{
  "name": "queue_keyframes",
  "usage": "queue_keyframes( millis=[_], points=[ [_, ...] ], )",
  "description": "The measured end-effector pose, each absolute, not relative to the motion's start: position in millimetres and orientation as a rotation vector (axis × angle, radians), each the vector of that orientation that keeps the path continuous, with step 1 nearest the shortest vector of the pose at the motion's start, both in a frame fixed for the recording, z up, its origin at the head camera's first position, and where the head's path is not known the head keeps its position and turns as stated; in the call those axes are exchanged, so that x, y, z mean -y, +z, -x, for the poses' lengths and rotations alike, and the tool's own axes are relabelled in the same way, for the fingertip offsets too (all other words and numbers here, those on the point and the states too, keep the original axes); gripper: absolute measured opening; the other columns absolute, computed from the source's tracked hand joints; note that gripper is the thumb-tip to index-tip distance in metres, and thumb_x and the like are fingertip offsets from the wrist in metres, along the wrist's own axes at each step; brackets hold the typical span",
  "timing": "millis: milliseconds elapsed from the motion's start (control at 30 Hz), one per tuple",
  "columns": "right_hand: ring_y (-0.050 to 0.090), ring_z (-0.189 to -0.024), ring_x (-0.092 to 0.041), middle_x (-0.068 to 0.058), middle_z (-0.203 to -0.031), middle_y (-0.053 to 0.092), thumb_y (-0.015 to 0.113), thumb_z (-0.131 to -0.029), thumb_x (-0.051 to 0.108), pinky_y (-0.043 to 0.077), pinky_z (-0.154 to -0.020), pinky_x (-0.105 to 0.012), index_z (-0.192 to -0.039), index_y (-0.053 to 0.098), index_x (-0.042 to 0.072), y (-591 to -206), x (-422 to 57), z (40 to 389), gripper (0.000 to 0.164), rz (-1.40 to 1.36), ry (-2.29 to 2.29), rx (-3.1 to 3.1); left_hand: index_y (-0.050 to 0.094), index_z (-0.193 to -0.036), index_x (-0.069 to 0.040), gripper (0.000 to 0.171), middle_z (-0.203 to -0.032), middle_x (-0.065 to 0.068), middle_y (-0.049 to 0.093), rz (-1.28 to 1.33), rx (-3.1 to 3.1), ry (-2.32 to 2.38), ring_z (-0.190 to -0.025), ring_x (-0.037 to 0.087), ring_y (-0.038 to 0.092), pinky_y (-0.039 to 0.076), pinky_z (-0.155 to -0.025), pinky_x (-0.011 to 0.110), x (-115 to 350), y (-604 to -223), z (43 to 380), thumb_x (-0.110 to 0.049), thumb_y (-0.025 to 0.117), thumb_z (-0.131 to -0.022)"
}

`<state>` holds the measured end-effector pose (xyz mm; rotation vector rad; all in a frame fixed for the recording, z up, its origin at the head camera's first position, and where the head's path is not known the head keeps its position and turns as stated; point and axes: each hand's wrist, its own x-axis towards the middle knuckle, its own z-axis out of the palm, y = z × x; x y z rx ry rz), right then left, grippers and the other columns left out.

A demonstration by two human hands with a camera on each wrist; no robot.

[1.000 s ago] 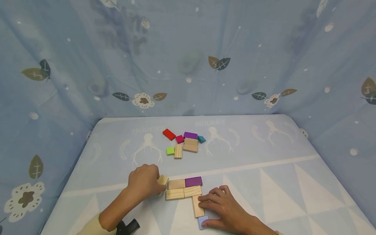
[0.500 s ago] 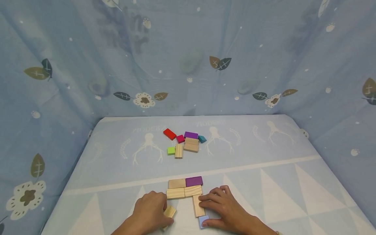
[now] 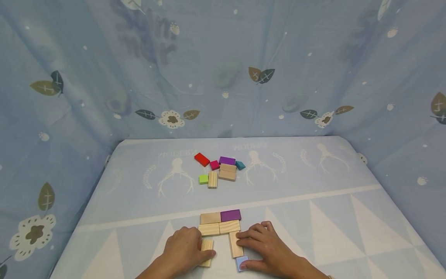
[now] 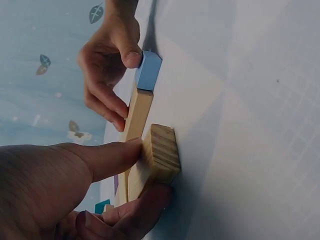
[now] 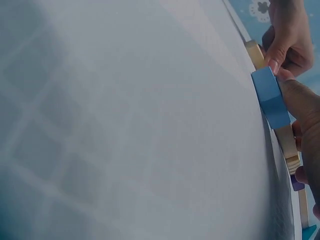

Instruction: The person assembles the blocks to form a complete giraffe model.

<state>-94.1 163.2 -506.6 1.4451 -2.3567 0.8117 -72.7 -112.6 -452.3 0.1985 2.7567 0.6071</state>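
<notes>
My left hand [image 3: 183, 248] pinches a plain wooden block [image 3: 207, 244] between thumb and fingers. In the left wrist view this block [image 4: 164, 150] lies low at the cloth, its striped end toward the camera. Across a gap, my right hand [image 3: 266, 250] rests its fingertips on a lengthwise wooden block [image 3: 235, 248]. Its thumb touches a small light-blue block [image 3: 240, 260] at that block's near end. Beyond both hands, two wooden blocks lie end to end, the left one [image 3: 208, 229] and the right one [image 3: 230, 227]. Behind them sit a tan block [image 3: 210, 218] and a purple block [image 3: 230, 215].
Farther back lies a loose group: a red block [image 3: 202, 159], a crimson cube [image 3: 214, 165], another purple block [image 3: 227, 160], a teal piece [image 3: 240, 165], tan blocks [image 3: 227, 172], a green block [image 3: 203, 179] and a striped block [image 3: 213, 180]. Patterned blue curtains [image 3: 223, 77] surround the table.
My left hand has brought its wooden block from the left of the rows toward me and rightward, turning it lengthwise. My right hand stays in place.
</notes>
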Motion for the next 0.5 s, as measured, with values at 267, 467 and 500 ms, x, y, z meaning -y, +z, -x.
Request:
queue_keyframes(
  millis=[267,467,500],
  points=[
    [0.049,-0.113,-0.008,0.011,-0.13,0.058,0.075,-0.082,0.051,0.028,-0.088,-0.039,-0.122,0.066,0.023,-506.3,-163.6,93.7,0.049,-1.437,0.809,2.37,0.049,-0.055,-0.02,0.05,-0.055,-0.007,0.043,-0.231,-2.821,0.632,-0.052,0.01,0.039,0.031,-0.044,0.029,111.1,-456.9,73.1,-0.056,0.079,-0.073],
    [0.049,-0.112,-0.007,0.011,-0.129,0.058,0.075,-0.082,0.051,0.028,-0.088,-0.037,-0.122,0.066,0.024,-506.1,-163.4,93.5,0.049,-1.432,0.809,2.376,0.049,-0.056,-0.02,0.05,-0.054,-0.007,0.042,-0.22,-2.829,0.616,-0.051,0.009,0.039,0.03,-0.044,0.029,109.6,-457.9,73.8,-0.057,0.078,-0.074],
    [0.049,-0.112,-0.007,0.011,-0.129,0.058,0.075,-0.082,0.051,0.028,-0.088,-0.037,-0.122,0.066,0.024,-506.0,-163.3,93.5,0.049,-1.432,0.811,2.376,0.049,-0.057,-0.02,0.05,-0.054,-0.007,0.042,-0.217,-2.831,0.616,-0.051,0.009,0.039,0.03,-0.044,0.029,109.4,-458.3,73.9,-0.057,0.078,-0.074]
  ],
)
